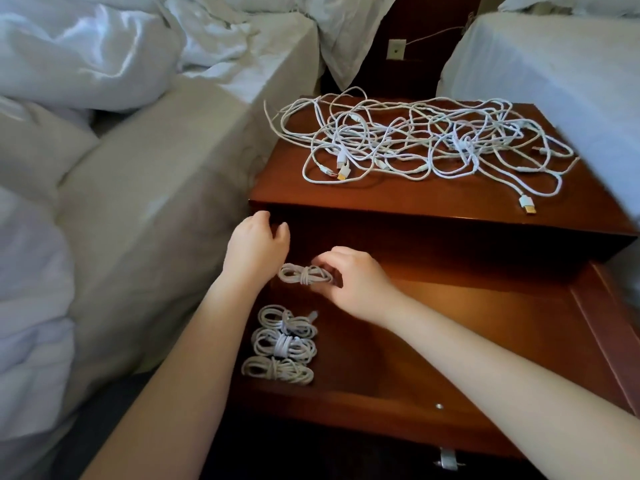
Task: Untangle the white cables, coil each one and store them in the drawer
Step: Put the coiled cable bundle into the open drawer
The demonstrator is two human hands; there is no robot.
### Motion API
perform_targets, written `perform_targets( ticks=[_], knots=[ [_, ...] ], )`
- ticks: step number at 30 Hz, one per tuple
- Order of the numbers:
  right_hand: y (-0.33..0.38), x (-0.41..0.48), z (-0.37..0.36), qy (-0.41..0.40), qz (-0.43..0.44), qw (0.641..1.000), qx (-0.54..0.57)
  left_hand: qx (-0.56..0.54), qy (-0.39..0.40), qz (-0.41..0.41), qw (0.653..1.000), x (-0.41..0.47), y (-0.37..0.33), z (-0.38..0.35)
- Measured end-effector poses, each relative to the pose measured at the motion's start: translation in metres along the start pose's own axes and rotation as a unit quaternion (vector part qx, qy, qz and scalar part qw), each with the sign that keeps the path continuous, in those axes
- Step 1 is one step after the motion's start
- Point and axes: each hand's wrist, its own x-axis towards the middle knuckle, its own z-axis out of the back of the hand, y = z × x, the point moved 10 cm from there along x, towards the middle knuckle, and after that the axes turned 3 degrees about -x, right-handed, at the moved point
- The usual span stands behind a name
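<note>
**A:** Far left: what borders the nightstand?
**B:** A bed with rumpled white bedding, set against its left side.

**A:** And the left hand?
**B:** It is at the back left corner of the open drawer, just under the front edge of the tabletop. The fingers are loosely curled and grip nothing visible.

**A:** What does the drawer contain?
**B:** Three coiled cables lie in a column along the left wall, each wrapped about its middle, one close behind the next. Behind them a fourth coil, tied at the waist in the same way, lies crosswise. Whether it rests on the drawer floor or is held just above it cannot be told.

**A:** The right hand?
**B:** It is directly right of the fourth coil, with fingers and thumb curled, pinching the coil's right end.

**A:** What is on top?
**B:** Tangled cables, white, spread over the back and middle of the tabletop. One plug trails out near the front right edge.

**A:** Far right?
**B:** A second bed, covered in white, beside the nightstand
</note>
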Motion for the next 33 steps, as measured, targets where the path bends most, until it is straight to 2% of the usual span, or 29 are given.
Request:
perform_targets(
  ticks=[4, 12, 19, 24, 33],
  knots=[
    [0.005, 0.001, -0.010, 0.009, 0.004, 1.000, 0.005, 0.030, 0.062, 0.005, 0.998, 0.002, 0.008, -0.018],
    [0.016, -0.005, -0.031, 0.101, 0.003, 0.994, 0.050, 0.027, 0.063, -0.008, 0.998, 0.002, 0.009, -0.020],
    [0.027, -0.006, -0.031, 0.121, 0.056, 0.989, -0.066, 0.030, 0.064, -0.011, 0.997, 0.001, 0.008, -0.021],
    [0.022, -0.008, -0.032, 0.143, 0.046, 0.988, -0.018, 0.031, 0.069, -0.011, 0.997, 0.000, 0.007, -0.023],
    [0.015, -0.009, -0.024, 0.098, 0.042, 0.994, 0.040, 0.023, 0.038, -0.021, 0.999, -0.004, 0.002, -0.020]
  ],
)
